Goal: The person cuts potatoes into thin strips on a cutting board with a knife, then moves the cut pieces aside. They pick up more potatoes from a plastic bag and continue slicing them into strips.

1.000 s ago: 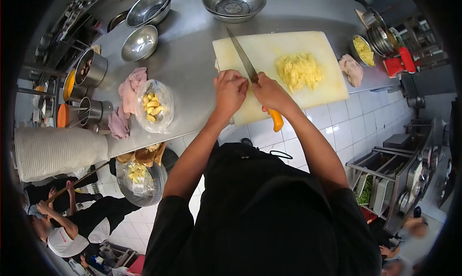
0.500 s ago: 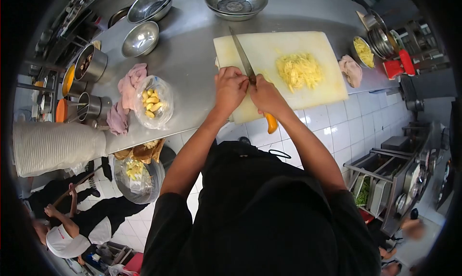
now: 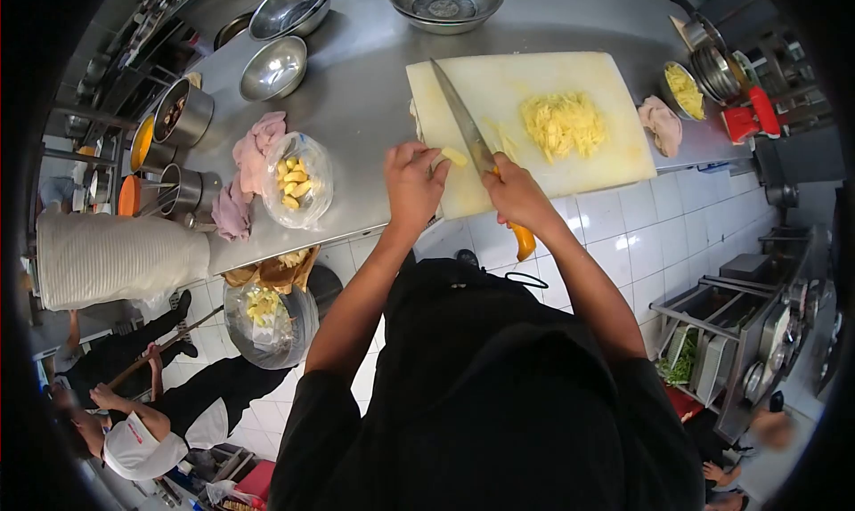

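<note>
A steel counter [image 3: 356,93] in a tiled kitchen is topped by a pale cutting board [image 3: 570,71], on which a heap of yellow shreds [image 3: 563,126] is piled toward the right side. A knife [image 3: 465,116] with an orange handle is gripped in the right hand [image 3: 518,196], fingers closed around it near the base of the blade, which is angled across the board's left part. A yellow piece [image 3: 454,157] is pinched between the thumb and fingers of the left hand [image 3: 413,189], just left of the blade. Whole yellow chunks [image 3: 293,183] are held in an open plastic bag [image 3: 319,199], beside which a pink cloth [image 3: 258,148] is crumpled. More shreds are contained in a bowl [image 3: 670,101] beyond the board's right edge. At lower left, a long stick [image 3: 151,356] is held by another person [image 3: 142,444].
</note>
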Demonstrator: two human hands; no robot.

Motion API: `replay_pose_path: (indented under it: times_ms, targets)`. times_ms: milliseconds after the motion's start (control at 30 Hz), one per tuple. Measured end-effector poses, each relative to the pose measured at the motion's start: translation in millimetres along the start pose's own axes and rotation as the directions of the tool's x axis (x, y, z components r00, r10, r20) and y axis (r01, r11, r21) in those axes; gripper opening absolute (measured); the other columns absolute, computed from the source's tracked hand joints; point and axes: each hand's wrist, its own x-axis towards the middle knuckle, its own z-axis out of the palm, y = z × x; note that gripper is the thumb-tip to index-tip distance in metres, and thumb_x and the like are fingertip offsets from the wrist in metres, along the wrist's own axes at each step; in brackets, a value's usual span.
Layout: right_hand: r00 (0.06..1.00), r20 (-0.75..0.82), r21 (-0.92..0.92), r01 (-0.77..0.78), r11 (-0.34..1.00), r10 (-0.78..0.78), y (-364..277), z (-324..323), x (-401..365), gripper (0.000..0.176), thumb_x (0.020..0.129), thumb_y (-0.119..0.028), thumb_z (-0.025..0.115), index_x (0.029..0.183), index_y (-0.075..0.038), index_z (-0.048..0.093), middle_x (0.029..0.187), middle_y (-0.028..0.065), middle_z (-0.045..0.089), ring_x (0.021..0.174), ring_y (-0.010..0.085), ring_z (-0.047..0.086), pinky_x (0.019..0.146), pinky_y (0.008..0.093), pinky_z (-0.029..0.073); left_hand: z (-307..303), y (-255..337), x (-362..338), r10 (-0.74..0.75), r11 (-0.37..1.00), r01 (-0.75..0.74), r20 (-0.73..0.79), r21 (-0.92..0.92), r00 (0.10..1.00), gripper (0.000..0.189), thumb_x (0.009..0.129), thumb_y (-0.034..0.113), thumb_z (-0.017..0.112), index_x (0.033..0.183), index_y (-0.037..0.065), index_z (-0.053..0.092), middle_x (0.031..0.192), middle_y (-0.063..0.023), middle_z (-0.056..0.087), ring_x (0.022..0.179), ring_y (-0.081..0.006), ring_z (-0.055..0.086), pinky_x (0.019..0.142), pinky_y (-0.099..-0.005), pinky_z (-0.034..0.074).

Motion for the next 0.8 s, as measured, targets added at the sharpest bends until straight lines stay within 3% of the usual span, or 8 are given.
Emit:
replay_pose_path:
  times_ms: [133, 233, 500, 700, 800]
  targets:
    - [0.999, -0.055, -0.098, -0.003, 0.995, -0.002, 12.7, -17.9, -3.4, 0.031, 0.103, -0.021, 0.049, 0.116, 0.006, 0.050, 0.072, 0.0236, 0.068, 0.051, 0.0316, 0.067, 0.051, 0.0434, 0.056, 5.6, 10.2, 3.5, 0.037, 0.991, -0.046, 0.065, 0.130, 0.997, 0.016, 0.082, 0.016, 0.082, 0.097, 0.011, 0.083, 0.108, -0.0033, 0.066, 0.109, -0.0266, 0.057, 0.091, -0.0426, 0.045]
    - [0.997, -0.080, -0.147, 0.006, 0.989, -0.018, 13.9, -28.6, -5.9, 0.029, 0.103, -0.020, 0.049, 0.115, 0.006, 0.050, 0.070, 0.0234, 0.068, 0.051, 0.0324, 0.067, 0.052, 0.0440, 0.056, 18.9, 17.4, 10.7, 0.042, 0.996, -0.052, 0.127, 0.076, 0.991, 0.014, 0.084, 0.018, 0.080, 0.097, 0.013, 0.083, 0.110, -0.0017, 0.065, 0.112, -0.0252, 0.055, 0.093, -0.0428, 0.040]
    - [1.000, -0.008, -0.159, 0.028, 0.987, -0.029, -6.6, -22.5, -15.9, 0.027, 0.103, -0.020, 0.049, 0.111, 0.006, 0.051, 0.066, 0.0229, 0.066, 0.051, 0.0337, 0.066, 0.054, 0.0455, 0.055, 35.2, 20.9, 8.8, 0.026, 0.999, -0.028, 0.063, 0.030, 0.998, 0.010, 0.083, 0.017, 0.080, 0.092, 0.013, 0.082, 0.105, -0.0010, 0.067, 0.112, -0.0244, 0.056, 0.095, -0.0417, 0.037]
    - [1.000, -0.015, -0.245, 0.011, 0.969, -0.015, -8.6, -13.5, -10.9, 0.027, 0.101, -0.017, 0.048, 0.111, 0.007, 0.050, 0.072, 0.0275, 0.068, 0.057, 0.0383, 0.069, 0.063, 0.0496, 0.058, 39.3, 23.0, 6.5, 0.013, 1.000, -0.014, 0.008, 0.022, 1.000, 0.009, 0.080, 0.018, 0.083, 0.089, 0.014, 0.082, 0.104, 0.0000, 0.067, 0.111, -0.0234, 0.056, 0.095, -0.0414, 0.036]
    - [0.983, -0.088, -0.339, 0.124, 0.933, -0.163, 15.5, 2.3, 6.3, 0.027, 0.100, -0.017, 0.048, 0.112, 0.007, 0.049, 0.081, 0.0321, 0.069, 0.061, 0.0409, 0.071, 0.067, 0.0514, 0.059, 41.3, 21.6, 6.0, 0.015, 1.000, -0.014, -0.016, 0.014, 1.000, 0.009, 0.080, 0.017, 0.083, 0.088, 0.014, 0.083, 0.105, 0.0003, 0.066, 0.111, -0.0234, 0.056, 0.095, -0.0415, 0.036]
